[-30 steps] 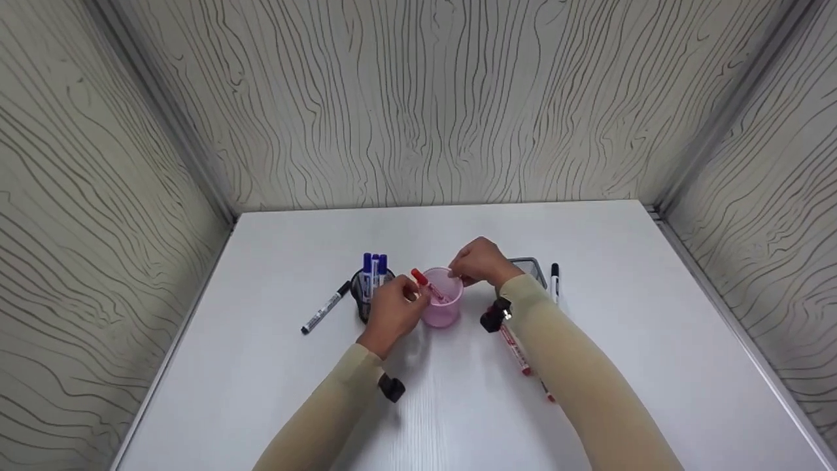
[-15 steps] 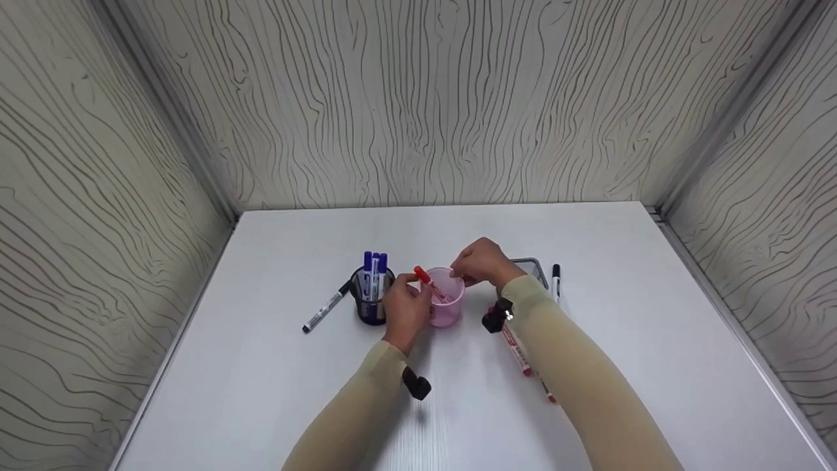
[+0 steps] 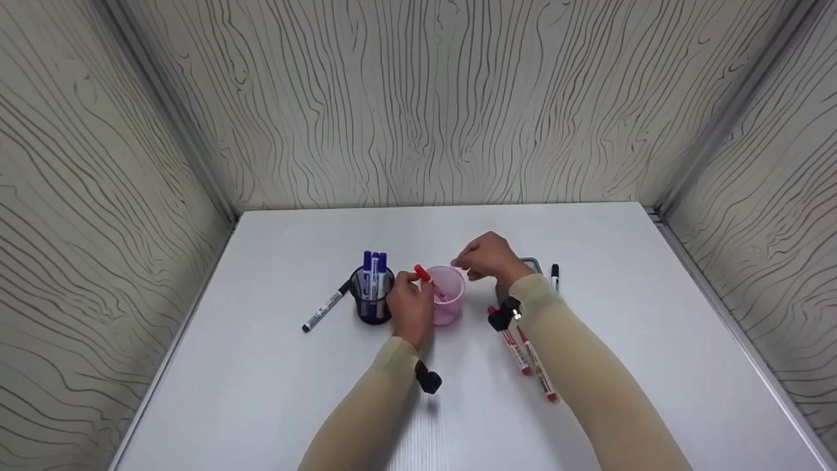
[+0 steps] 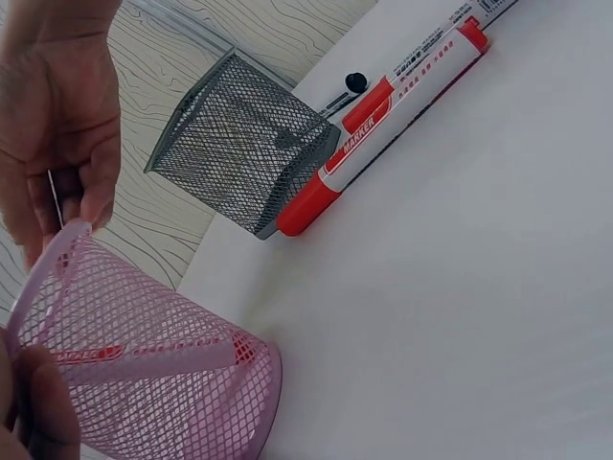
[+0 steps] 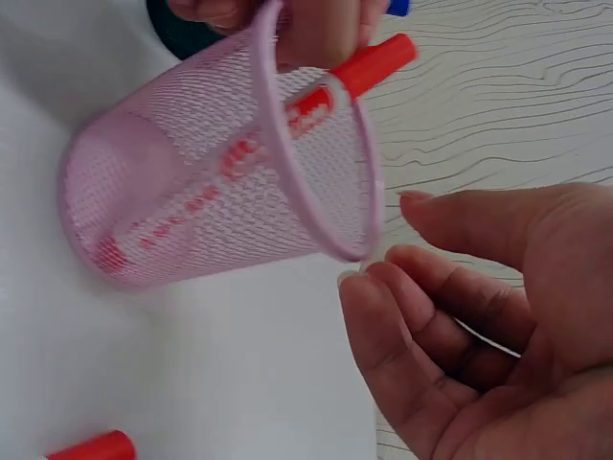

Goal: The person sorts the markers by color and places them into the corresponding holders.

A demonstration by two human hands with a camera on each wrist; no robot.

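Blue markers [image 3: 375, 275] (head): in black cup [image 3: 371, 313], seemingly done
Pink cup [image 3: 444, 316]: midway between side edges of surface [image 3: 229, 392], pinched at rim by left hand [image 3: 410, 307]
Loose red markers [image 4: 393, 115] (left wrist): apparently remaining
Red marker [image 5: 374, 67] (right wrist): leaning in pink cup
Right hand [image 5: 484, 302]: loosely parted, holding nothing

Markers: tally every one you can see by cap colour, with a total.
Red markers: 3, one in the pink mesh cup, two on the table
Blue markers: 3, all in the black cup
Black markers: 2, neither in a cup
Total in sight: 8
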